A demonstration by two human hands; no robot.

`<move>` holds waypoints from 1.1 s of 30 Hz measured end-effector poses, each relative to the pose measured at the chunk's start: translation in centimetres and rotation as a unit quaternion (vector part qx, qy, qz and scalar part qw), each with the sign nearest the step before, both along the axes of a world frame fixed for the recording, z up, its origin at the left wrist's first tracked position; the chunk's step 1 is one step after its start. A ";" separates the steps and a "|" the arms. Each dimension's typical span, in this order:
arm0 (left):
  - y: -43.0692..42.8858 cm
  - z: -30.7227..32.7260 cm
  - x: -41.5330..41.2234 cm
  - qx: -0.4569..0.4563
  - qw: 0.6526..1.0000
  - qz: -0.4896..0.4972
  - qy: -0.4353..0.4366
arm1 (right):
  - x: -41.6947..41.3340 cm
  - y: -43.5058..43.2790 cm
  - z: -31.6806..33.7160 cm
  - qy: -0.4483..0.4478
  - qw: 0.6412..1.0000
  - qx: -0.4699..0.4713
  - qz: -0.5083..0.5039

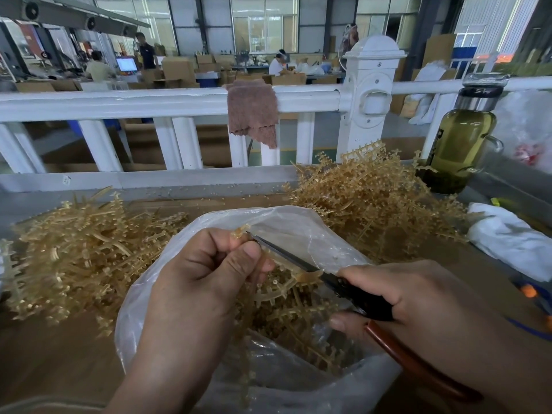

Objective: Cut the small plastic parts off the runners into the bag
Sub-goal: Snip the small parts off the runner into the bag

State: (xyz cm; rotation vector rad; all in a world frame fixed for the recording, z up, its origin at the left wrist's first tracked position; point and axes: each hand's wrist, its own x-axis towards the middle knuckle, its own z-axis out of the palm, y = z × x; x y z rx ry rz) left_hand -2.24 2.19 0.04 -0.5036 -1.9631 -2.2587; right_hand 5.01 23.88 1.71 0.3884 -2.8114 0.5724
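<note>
The left hand [209, 270] is curled into a loose fist at the near middle, thumb and fingers pinching a thin amber runner [282, 261] above the mouth of the bag [298, 222]; a small toothed end of the runner pokes out past the knuckles on the far side. The right hand [418, 300] is wrapped round the scissors [343, 283], fingers over the dark shank and thumb beneath, a reddish-brown handle loop trailing toward the near right; the dark blades reach left and away along the runner, with the tip just beside the left fingers. The blades look nearly closed on the runner, though blur makes it hard to be sure.

The bag is clear plastic, open, standing on the brown table [59, 354] right under both hands; more amber runners lie tangled inside it. A low heap of runners [83, 252] sprawls on the table to the left of the bag; a taller heap [367, 198] rises at the far right.

A glass bottle [460, 144] of greenish liquid stands upright beyond the right heap; crumpled white plastic [507, 240] lies at the right edge. A white railing [119, 103] runs along the far side of the table, a brown cloth [252, 115] draped over its top rail.
</note>
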 end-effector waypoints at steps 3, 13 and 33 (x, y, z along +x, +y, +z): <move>0.0 -0.1 -0.1 0.014 1.000 0.006 -0.026 | 0.0 -0.3 0.0 0.002 1.000 -0.002 -0.003; 0.7 0.9 1.0 -0.020 0.997 0.069 -0.021 | -0.1 -0.4 -0.4 -0.015 1.000 -0.013 -0.004; 0.2 -0.3 -0.5 0.130 0.982 -0.022 -0.132 | -0.2 -0.7 -0.4 -0.029 0.999 -0.021 -0.015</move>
